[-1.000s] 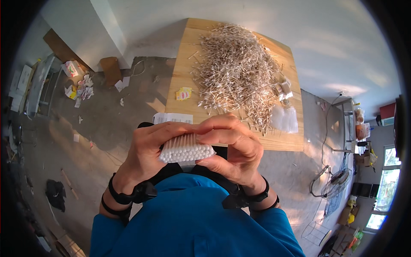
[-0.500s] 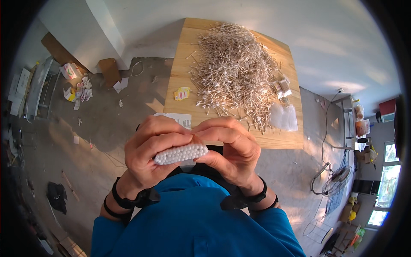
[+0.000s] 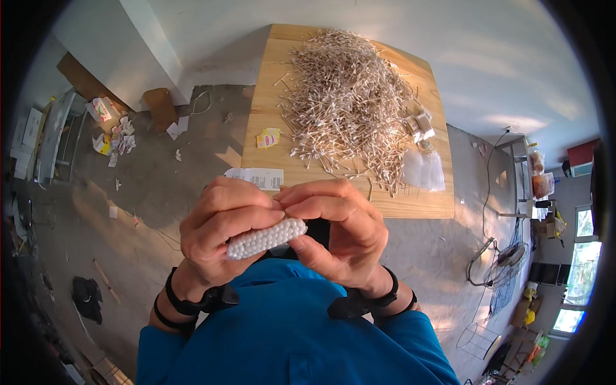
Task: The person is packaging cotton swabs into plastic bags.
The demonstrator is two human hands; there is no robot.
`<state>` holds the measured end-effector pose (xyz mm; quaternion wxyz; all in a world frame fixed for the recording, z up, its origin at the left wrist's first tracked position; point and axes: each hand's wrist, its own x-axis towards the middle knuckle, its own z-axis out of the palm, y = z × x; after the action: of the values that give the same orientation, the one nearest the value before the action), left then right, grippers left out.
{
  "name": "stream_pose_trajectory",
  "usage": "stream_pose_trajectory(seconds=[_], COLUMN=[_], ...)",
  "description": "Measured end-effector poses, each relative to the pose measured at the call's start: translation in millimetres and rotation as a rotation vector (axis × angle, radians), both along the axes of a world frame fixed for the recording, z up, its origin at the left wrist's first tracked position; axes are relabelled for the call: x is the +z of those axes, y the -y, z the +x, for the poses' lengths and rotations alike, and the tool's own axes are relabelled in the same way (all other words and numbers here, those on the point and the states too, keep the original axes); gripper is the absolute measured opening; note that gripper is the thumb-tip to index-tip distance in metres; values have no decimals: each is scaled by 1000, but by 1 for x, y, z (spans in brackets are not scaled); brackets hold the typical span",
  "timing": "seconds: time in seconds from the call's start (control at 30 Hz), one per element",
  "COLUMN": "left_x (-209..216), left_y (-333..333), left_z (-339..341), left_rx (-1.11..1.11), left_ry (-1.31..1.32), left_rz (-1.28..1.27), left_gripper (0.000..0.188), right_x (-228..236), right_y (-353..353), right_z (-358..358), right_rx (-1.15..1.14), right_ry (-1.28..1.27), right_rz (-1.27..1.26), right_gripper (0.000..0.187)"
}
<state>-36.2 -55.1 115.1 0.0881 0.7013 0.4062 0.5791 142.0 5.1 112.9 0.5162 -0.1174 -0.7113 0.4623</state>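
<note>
A flat, packed bundle of cotton swabs (image 3: 267, 239) sits between my hands in front of my chest, its white tips facing up toward me. My left hand (image 3: 217, 221) is closed around the bundle's left part, fingers along its far side. At the right end, my right hand (image 3: 343, 224) has its thumb near the end tips and its curled fingers meeting the left fingertips behind the bundle. The sticks below the tips are hidden. Beyond my hands, a large heap of loose cotton swabs (image 3: 350, 102) covers much of the wooden table (image 3: 263, 106).
Clear plastic bags (image 3: 423, 171), a small packed bundle (image 3: 419, 126), a yellow packet (image 3: 268, 137) and a printed white sheet (image 3: 260, 177) lie on the table. A fan (image 3: 500, 262) stands on the floor at right. Paper scraps (image 3: 122, 138) litter the floor at left.
The bundle has tilted, its right end rising slightly and its left end dropping. Both hands have shifted a little to the left, still around it.
</note>
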Motion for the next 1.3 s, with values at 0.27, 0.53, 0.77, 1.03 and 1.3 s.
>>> stream_pose_trajectory(seconds=[0.27, 0.53, 0.77, 1.03, 1.3], left_x=[2, -2, -4, -13, -1], left_y=[-3, 0, 1, 5, 4], left_z=[-2, 0, -1, 6, 9], left_rx=[-32, -19, -19, -97, -15], left_ry=[-40, 8, 31, 528, 194], left_rz=[13, -66, -129, -408, -222], left_gripper=[26, 30, 29, 34, 29], right_x=[-6, -9, -20, -52, -59], right_y=[3, 1, -2, 14, 16], right_z=[0, 3, 5, 4, -2], right_rx=[34, 16, -32, 281, 202], right_ry=[-48, -16, 51, -46, -145], right_rz=[-89, -126, -121, -797, -693], right_gripper=[27, 30, 46, 49, 31])
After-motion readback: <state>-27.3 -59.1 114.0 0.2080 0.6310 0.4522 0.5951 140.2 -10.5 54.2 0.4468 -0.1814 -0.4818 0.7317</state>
